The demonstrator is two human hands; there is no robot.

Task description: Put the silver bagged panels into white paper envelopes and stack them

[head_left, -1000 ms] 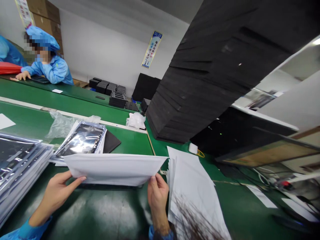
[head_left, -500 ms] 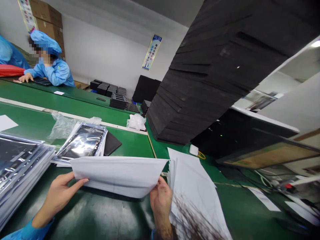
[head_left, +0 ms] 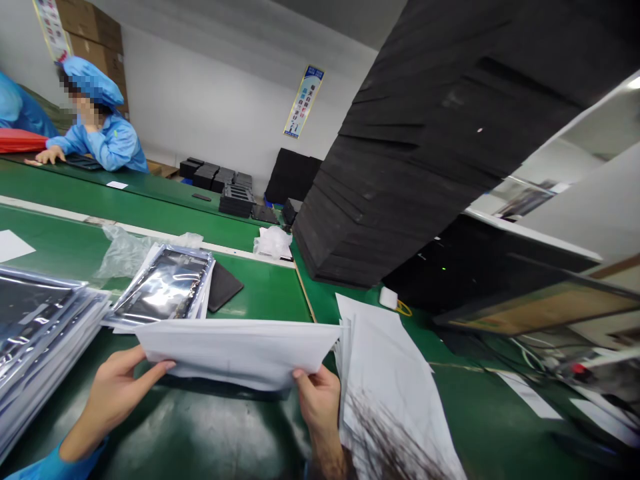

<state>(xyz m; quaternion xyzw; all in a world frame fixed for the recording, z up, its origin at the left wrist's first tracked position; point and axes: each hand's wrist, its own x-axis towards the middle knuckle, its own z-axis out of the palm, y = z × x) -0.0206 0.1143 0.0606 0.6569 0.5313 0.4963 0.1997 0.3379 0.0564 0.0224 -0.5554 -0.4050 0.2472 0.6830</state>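
Observation:
White paper sheets (head_left: 235, 353) are held up between my two hands above the green table. My left hand (head_left: 117, 387) pinches their left end, thumb on the near face. At the right end my right hand (head_left: 320, 403) grips them, its thumb also on the near face. A dark, shiny edge shows beneath the sheets; I cannot make out what it belongs to. Just behind lies a dark panel in a clear bag (head_left: 163, 283) on white paper. Right of my right hand is a pile of loose white paper (head_left: 395, 373), partly covered by dark strands.
Bagged panels interleaved with paper (head_left: 45, 333) are stacked at the left. A tall stack of black foam sheets (head_left: 400, 153) rises at the right, near a monitor (head_left: 545, 307). Crumpled plastic (head_left: 125, 250) lies behind. A co-worker (head_left: 110, 133) sits across the green table (head_left: 260, 287).
My right thumb has come round onto the near face of the sheets. The sheets have dropped slightly and their right end reaches a little farther right. My left hand keeps its pinch.

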